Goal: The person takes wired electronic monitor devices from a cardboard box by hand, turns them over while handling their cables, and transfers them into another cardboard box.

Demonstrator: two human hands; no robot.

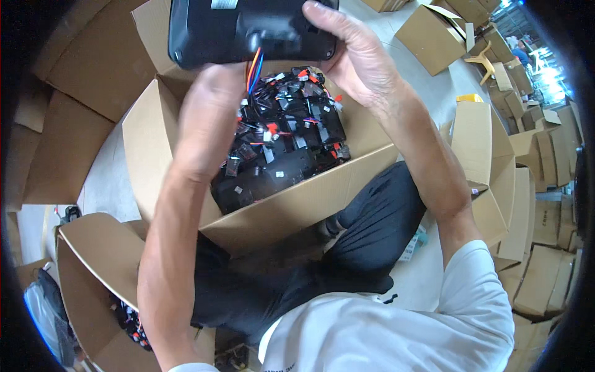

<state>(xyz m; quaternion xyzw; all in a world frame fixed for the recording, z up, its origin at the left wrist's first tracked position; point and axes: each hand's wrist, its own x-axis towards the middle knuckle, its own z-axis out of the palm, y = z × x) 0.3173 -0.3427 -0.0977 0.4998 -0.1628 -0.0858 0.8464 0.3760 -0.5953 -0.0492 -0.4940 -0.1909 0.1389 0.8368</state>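
A black plastic panel-shaped unit (211, 37), with rounded corners and a pale label, is held up over an open carton. My right hand (359, 56) grips its right end, thumb on the face towards me and fingers behind. From a socket in its lower middle hangs a bundle of orange, blue and dark wires (253, 71). My left hand (214, 111), smeared by motion, is just under the unit's lower edge beside the wires; its fingers are hidden. Below, the cardboard carton (304, 204) holds several similar black units (285, 167) with wires and red and white connectors.
At the lower left stands another open carton (93, 260) with wired parts inside. Tall cardboard (68, 142) rises on the left. Open boxes (480, 142) and stacked cartons line the right, with a yellow stool (482, 61) farther back. My bent leg (378, 217) lies against the carton.
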